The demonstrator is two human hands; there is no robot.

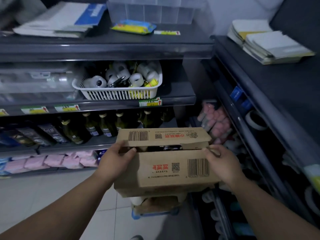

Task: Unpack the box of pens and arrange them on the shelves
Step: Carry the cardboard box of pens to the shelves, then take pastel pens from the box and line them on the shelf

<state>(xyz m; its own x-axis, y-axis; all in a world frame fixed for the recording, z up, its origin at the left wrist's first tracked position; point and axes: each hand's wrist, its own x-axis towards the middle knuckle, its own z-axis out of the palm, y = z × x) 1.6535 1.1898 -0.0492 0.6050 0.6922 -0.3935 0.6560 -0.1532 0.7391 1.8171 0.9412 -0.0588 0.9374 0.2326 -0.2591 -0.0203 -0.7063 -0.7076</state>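
The cardboard box (pixel 166 168) is held low in front of the dark shelves (pixel 103 104). Its near flap (pixel 171 153) is gripped at one end by the left hand (pixel 117 161) and at the other by the right hand (pixel 221 163), fingers curled over the edge. The flaps are only parted, with dark contents showing in the gap. No pens appear to be out yet, so unpacking and arranging are judged to remain.

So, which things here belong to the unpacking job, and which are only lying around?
For the job: cardboard box; left hand and right hand, gripping its flaps; shelves.

Lying about: white basket; tape rolls in it; green bottles; pink packs; notebook stacks; clear plastic bin.
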